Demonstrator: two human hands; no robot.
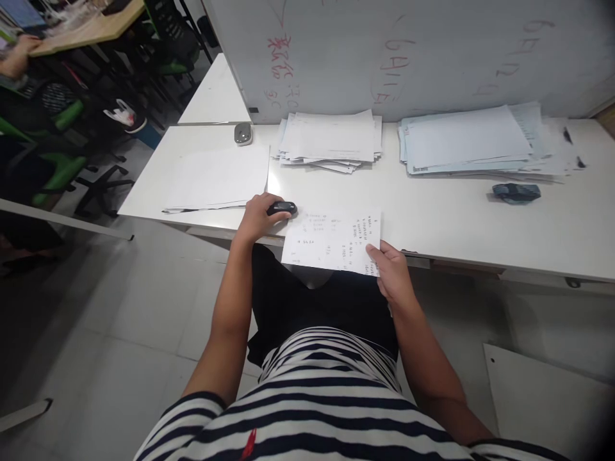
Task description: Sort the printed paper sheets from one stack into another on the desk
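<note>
My left hand (259,218) is closed around a small black, rounded object (282,208) that looks like a stapler. Its front end meets the upper left corner of a white sheet with handwriting (331,240); whether it grips the paper I cannot tell. Between thumb and fingers, my right hand (391,272) pinches the sheet's lower right corner. The paper's far part lies over the desk, while its near edge reaches past the desk edge above my lap. To the left, large blank white sheets (216,176) lie flat.
Two paper piles, one left (331,137) and one right (468,141), lie along the whiteboard (336,57) behind the white desk (461,224). A grey rounded device (243,133) and a dark blue object (516,192) rest there too. At far left, another person's hand (26,43) touches a wooden table.
</note>
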